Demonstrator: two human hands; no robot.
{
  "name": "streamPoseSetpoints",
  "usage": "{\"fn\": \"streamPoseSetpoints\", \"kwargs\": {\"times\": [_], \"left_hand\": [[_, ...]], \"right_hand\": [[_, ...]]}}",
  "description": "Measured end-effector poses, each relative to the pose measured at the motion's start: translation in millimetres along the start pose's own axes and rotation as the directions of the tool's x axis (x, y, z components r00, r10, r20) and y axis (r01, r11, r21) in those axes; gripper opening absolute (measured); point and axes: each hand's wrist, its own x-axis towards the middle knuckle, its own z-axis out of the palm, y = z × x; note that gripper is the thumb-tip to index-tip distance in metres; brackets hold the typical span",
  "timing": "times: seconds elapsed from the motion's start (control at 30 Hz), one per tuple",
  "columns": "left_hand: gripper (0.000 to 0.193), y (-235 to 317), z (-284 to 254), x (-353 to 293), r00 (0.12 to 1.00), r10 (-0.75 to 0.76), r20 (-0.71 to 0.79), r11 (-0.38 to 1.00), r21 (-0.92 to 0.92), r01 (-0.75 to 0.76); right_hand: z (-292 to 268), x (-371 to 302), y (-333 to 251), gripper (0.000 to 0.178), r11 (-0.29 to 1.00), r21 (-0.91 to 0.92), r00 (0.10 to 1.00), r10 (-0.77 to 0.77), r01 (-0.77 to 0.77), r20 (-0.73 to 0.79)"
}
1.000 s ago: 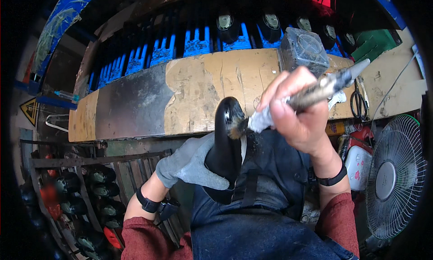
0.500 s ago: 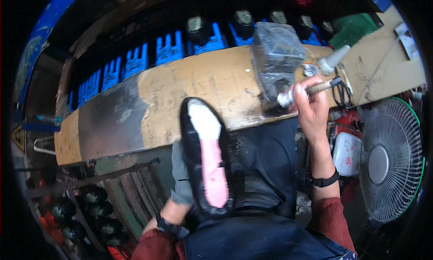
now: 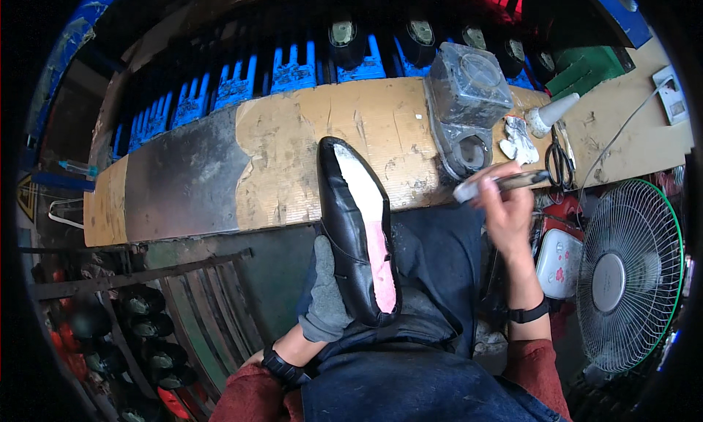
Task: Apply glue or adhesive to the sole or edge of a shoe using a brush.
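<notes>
Head view: the shoe is held over the lap, bottom side up, its toe toward the bench and its heel toward the apron. The left hand, in a grey glove, supports it along its left side; the fingers behind the shoe are hidden, so how tightly they close cannot be told. The bare right hand grips the brush in closed fingers, just beside the round-mouthed pot and apart from the shoe.

As for progress, the work looks partway along. The black upper is already shaped and its edge drawn in around the underside. The bottom shows a white front panel and a pink rear strip, with no outsole on it – that much appears undone. How much the brush has covered cannot be judged, since black hides any coat and the brush head is blurred. More shoes stand behind the bench – their stage is too dark to read.
</notes>
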Motion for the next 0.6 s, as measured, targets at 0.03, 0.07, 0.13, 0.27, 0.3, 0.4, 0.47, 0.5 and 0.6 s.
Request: {"fn": "streamPoseSetpoints", "kwargs": {"times": [0.03, 0.07, 0.13, 0.27, 0.3, 0.4, 0.47, 0.5, 0.6], "left_hand": [[0.051, 2.2, 1.8, -0.6, 0.999, -0.04, 0.0, 0.999, 0.029, 0.04], [0.055, 4.3, 2.8, -1.2, 0.999, -0.043, -0.015, 0.973, 0.225, 0.045], [0.054, 8.6, 2.3, -3.4, 0.997, 0.07, 0.012, 0.372, 0.928, -0.038], [0.053, 8.3, -8.3, -4.5, 0.989, 0.13, 0.072, 0.372, 0.921, -0.116], [0.053, 6.1, -11.7, -4.7, 0.989, 0.14, 0.043, 0.471, 0.876, -0.105], [0.049, 7.3, -16.3, -2.4, 0.998, 0.046, -0.049, 0.832, 0.554, -0.011], [0.049, 7.9, -16.1, -0.4, 0.995, -0.017, 0.101, 0.818, 0.573, -0.045], [0.047, 8.2, -15.1, 1.3, 0.99, -0.035, 0.139, 0.828, 0.558, -0.049], [0.044, 3.5, -10.8, 3.9, 0.973, 0.123, 0.196, 0.368, 0.901, -0.228]], "right_hand": [[17.0, -3.1, -7.0, 0.007, 0.968, 0.239, 0.994, 0.061, -0.081, 0.092], [29.4, -4.4, -16.9, 0.009, 0.945, 0.267, 0.963, 0.126, -0.189, 0.238], [56.4, 10.4, -30.0, 0.011, 0.969, 0.176, 0.917, 0.095, -0.174, 0.386], [113.9, 75.6, -31.5, 0.021, 0.977, -0.124, 0.969, -0.147, 0.173, 0.197], [119.4, 84.3, -31.4, 0.021, 0.98, -0.085, 0.97, -0.159, 0.177, 0.186], [114.9, 74.6, -34.6, 0.021, 0.976, -0.113, 0.974, -0.167, 0.185, 0.15], [107.6, 52.0, -40.6, 0.022, 0.974, -0.185, 0.984, -0.107, 0.132, 0.141], [103.6, 38.2, -44.4, 0.023, 0.967, -0.228, 0.988, -0.085, 0.112, 0.127], [92.3, 1.5, -56.6, 0.023, 0.985, -0.172, 0.991, 0.012, 0.012, 0.137]]}}
